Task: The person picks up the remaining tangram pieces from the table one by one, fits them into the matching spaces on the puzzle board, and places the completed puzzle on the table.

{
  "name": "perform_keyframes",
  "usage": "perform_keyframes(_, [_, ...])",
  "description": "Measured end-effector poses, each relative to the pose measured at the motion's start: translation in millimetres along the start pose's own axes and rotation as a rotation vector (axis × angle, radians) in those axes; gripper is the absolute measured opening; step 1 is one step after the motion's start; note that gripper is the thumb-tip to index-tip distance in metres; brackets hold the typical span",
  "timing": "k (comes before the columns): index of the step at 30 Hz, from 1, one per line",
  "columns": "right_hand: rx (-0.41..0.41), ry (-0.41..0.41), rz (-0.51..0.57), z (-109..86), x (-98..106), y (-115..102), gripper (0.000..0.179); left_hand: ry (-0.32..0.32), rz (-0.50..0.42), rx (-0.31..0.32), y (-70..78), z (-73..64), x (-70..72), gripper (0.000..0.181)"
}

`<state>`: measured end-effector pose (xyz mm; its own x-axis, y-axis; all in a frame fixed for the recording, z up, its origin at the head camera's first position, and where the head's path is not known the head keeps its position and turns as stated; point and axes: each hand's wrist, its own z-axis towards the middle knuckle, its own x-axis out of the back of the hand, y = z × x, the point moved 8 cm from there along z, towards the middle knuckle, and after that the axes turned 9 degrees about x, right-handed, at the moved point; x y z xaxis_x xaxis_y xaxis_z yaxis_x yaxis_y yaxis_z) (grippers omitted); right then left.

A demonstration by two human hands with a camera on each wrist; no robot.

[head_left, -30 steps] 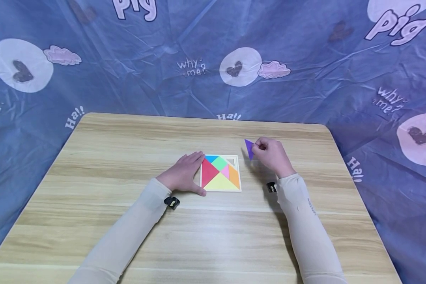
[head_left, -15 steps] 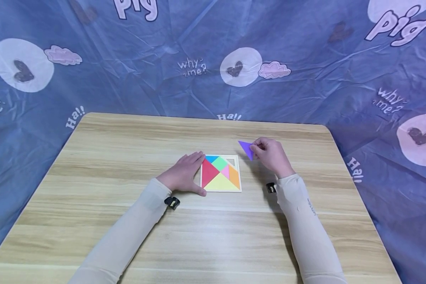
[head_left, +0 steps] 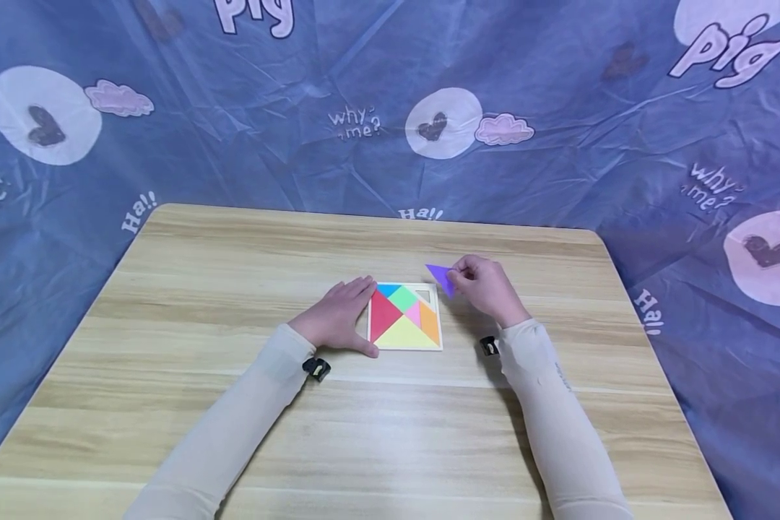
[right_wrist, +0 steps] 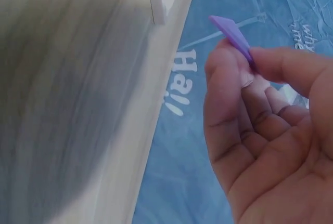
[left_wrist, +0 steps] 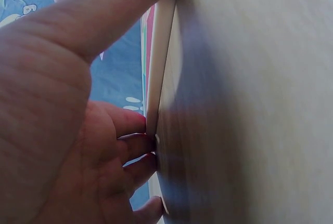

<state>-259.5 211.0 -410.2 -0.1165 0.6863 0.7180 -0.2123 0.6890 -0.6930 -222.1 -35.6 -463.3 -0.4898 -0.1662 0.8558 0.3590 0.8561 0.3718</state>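
Observation:
Pinched between the thumb and fingertips of my right hand (head_left: 487,289) is a purple triangular tangram piece (head_left: 440,278). It is raised just beyond the far right corner of a tangram tray (head_left: 440,339), and the right wrist view shows this purple piece (right_wrist: 231,33) nearly edge-on. My left hand (head_left: 336,318) rests along the tray's left side, thumb at the near corner and fingers at the far one. In the left wrist view its fingertips touch the tray's edge (left_wrist: 160,63). Red (head_left: 383,316), yellow (head_left: 404,336), blue, green, pink and orange pieces lie in the tray; a bare recess (head_left: 424,296) shows at its far right corner.
The tray lies on a wood-grain table (head_left: 390,433). Behind the table hangs a blue printed cloth (head_left: 266,130), which also runs down its sides. A small black device (head_left: 316,369) sits at my left wrist, and another black device (head_left: 490,346) at my right.
My right hand has moved left toward the tray with the purple piece, which has turned to show more of its face. My left hand and the tray have stayed in place.

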Motion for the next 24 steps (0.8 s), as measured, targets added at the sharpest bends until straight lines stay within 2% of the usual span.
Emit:
perform_keyframes(7, [-0.001, -0.044, 0.076, 1.2, -16.6, -1.4, 0.008, 0.003, -0.015, -0.003, 0.8, -2.3, 2.3, 0.131])
perform_keyframes(12, [-0.012, -0.074, 0.091, 1.6, -25.9, 0.4, 0.006, -0.004, -0.010, 0.002, 1.6, -2.1, 2.6, 0.132])
perform_keyframes(24, [0.020, -0.184, -0.016, 11.6, -43.5, 1.9, 0.011, 0.002, -0.010, 0.003, 0.6, -0.4, 2.1, 0.132])
